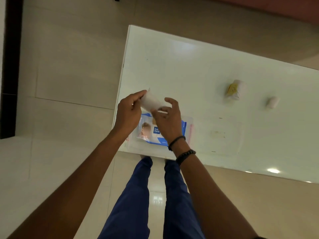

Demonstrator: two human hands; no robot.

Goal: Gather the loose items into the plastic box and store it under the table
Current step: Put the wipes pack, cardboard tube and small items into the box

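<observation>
A clear plastic box sits at the near left corner of the white table, with a blue wipes pack inside it. Above the box, my left hand and my right hand both pinch a small white packet, left at its upper end, right at its lower edge. Further right on the table lie a white bundle with a yellow patch and a small white roll. A clear flat lid rests just right of the box.
The table stands on a pale tiled floor. My legs in blue trousers stand at the table's near edge. A dark vertical frame runs along the far left.
</observation>
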